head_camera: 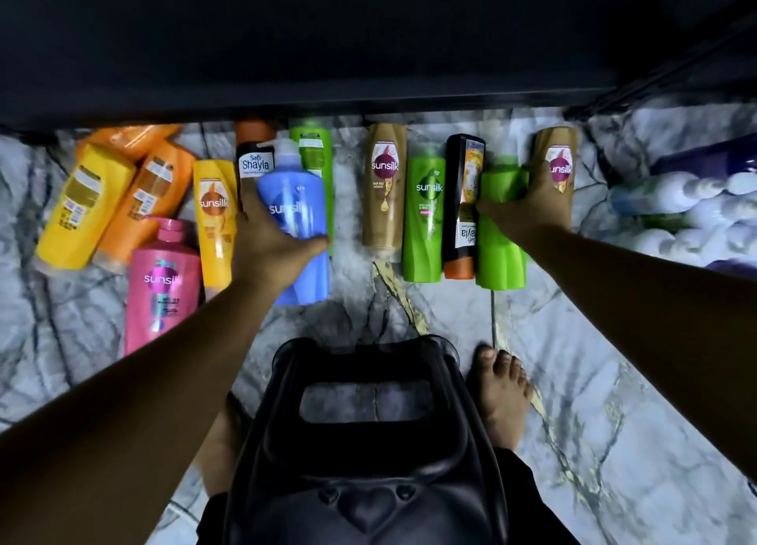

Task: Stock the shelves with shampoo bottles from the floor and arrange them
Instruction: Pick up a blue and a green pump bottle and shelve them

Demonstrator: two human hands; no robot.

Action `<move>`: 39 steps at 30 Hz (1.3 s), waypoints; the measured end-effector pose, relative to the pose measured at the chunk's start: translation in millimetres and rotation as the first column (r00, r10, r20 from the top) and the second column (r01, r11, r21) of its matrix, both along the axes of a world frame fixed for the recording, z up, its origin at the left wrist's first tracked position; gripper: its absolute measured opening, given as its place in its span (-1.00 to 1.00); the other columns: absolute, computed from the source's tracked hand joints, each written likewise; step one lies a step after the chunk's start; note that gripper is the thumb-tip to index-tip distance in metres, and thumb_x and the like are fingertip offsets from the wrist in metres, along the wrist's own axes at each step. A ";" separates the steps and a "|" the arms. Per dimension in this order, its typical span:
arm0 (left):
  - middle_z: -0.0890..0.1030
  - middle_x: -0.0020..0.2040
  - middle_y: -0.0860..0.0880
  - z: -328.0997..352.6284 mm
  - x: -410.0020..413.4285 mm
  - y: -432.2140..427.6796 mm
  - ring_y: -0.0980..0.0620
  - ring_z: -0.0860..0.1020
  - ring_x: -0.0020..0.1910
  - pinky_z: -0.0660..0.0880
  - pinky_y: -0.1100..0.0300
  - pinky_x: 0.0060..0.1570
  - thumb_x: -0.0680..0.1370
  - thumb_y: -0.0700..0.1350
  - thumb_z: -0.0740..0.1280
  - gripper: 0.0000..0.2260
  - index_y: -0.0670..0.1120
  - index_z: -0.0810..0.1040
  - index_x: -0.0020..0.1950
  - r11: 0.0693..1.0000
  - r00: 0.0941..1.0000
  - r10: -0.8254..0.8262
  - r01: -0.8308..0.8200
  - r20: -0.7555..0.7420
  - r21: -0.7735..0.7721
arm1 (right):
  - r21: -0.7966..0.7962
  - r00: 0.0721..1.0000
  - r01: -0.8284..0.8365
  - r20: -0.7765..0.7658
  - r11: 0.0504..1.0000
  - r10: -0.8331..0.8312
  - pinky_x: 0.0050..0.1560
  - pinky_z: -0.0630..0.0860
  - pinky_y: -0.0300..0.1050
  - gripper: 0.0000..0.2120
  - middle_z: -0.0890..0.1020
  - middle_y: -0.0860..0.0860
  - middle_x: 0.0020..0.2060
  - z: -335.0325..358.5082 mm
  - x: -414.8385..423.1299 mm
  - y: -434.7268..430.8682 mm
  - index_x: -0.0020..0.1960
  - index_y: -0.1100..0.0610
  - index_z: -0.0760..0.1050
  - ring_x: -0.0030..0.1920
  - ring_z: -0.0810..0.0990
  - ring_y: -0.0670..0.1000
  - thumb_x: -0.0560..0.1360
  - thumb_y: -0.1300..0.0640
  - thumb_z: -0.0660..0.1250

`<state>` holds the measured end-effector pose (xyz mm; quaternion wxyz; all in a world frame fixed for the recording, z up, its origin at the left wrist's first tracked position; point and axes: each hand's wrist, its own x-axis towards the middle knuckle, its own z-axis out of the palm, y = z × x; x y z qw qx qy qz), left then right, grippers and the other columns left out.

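Several shampoo bottles lie on the marble floor (573, 360) below a dark shelf edge (327, 93). My left hand (272, 253) grips a blue pump bottle (301, 216) at the middle left. My right hand (532, 206) grips a green bottle (502, 241) that lies between a black and orange bottle (463, 200) and a tan bottle (559, 163). Another green bottle (426, 212) and a second tan bottle (385, 192) lie between my hands. A pink bottle (162, 290) and yellow and orange bottles (86, 204) lie at the left.
A black plastic stool (364, 442) stands under me, with my bare foot (502, 397) beside it on the right. A pack of white and purple bottles (696, 200) lies at the far right. A green bottle (313, 147) and a Safi Shayla bottle (254, 159) lie behind the blue one.
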<state>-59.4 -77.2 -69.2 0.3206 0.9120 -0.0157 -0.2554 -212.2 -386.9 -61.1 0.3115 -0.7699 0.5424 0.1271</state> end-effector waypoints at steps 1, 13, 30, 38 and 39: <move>0.49 0.29 -0.07 -0.8 -6.8 0.7 -0.14 0.56 0.19 0.57 -0.05 0.17 0.11 0.19 0.63 0.08 0.01 0.19 0.51 1.000 1.000 -0.001 0.001 -0.010 -0.009 | -0.006 1.000 0.002 0.008 1.000 -0.002 0.14 0.56 0.09 -0.13 0.63 0.04 0.09 0.1 -2.9 2.7 0.33 -0.06 0.31 0.08 0.61 0.15 0.11 -0.34 0.47; 0.56 0.16 0.02 23.3 -75.5 10.0 -0.06 0.61 0.03 0.61 -0.05 0.00 0.17 0.00 0.64 -0.09 0.09 0.20 0.37 0.972 0.979 -0.197 0.189 -0.049 -0.139 | 0.245 0.958 -0.027 0.285 0.969 -0.045 0.10 0.61 -0.02 -0.13 0.61 -0.06 0.11 37.2 -49.6 45.2 0.26 -0.30 0.25 0.08 0.63 -0.01 0.01 -0.09 0.54; 0.56 0.26 0.04 46.3 -56.5 49.8 0.01 0.59 0.19 0.57 -0.09 0.16 0.21 -0.06 0.71 -0.10 0.15 0.26 0.40 0.907 0.946 -0.278 0.200 -0.168 -0.371 | 0.067 0.853 -0.235 0.493 0.970 0.173 0.20 0.43 -0.37 -0.24 0.42 0.04 0.18 66.4 -44.0 181.6 0.26 0.02 0.52 0.11 0.51 -0.06 0.13 -0.04 0.72; 0.58 0.19 0.05 49.7 -69.9 78.1 0.05 0.58 0.16 0.50 0.15 0.15 0.29 -0.10 0.68 -0.26 -0.05 0.40 0.37 0.863 0.907 -0.416 0.370 -0.069 -0.344 | 0.118 0.846 -0.439 0.388 0.891 0.366 0.10 0.36 -0.33 -0.23 0.49 0.00 0.21 69.2 -55.9 186.4 0.34 0.09 0.42 0.14 0.50 -0.05 0.22 0.09 0.67; 0.58 0.22 0.01 51.4 -72.2 79.6 0.03 0.57 0.19 0.49 0.14 0.19 0.30 -0.11 0.68 -0.28 -0.08 0.43 0.37 0.846 0.900 -0.433 0.386 -0.054 -0.368 | 0.133 0.819 -0.503 0.389 0.854 0.422 0.11 0.35 -0.35 -0.24 0.51 0.02 0.24 72.3 -55.1 183.8 0.37 0.08 0.41 0.18 0.51 -0.02 0.24 0.15 0.63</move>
